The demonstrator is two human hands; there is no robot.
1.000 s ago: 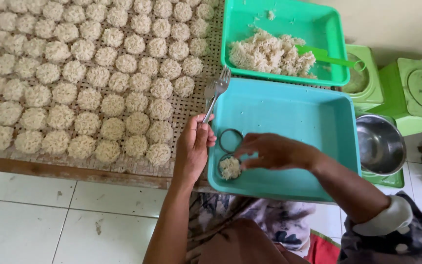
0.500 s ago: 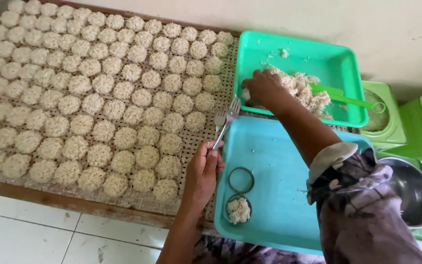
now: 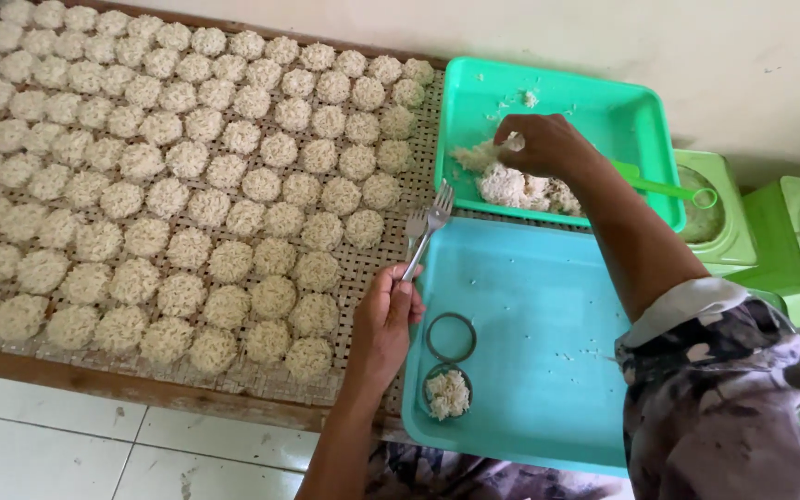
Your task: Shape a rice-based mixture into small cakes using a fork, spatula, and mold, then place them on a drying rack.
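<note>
Rice [image 3: 520,188] heaped in green tray [image 3: 645,111], right hand [image 3: 543,143] pinched on a clump | woven mat [image 3: 372,268] carries rows of rice rounds [image 3: 168,194], white tiled floor [image 3: 67,454] below | blue tray [image 3: 548,324] holds two rings [image 3: 451,336], one filled | left hand [image 3: 386,319] clamped on forks [image 3: 428,231].

— Where do the trays sit?
— Right of the mat [image 3: 363,268] of rice cakes [image 3: 187,185]; far tray [image 3: 641,111] behind near tray [image 3: 548,306].
— And the rings?
— Both in the near tray's left corner (filled ring [image 3: 447,393] nearest, empty ring [image 3: 451,336] just behind).
</note>
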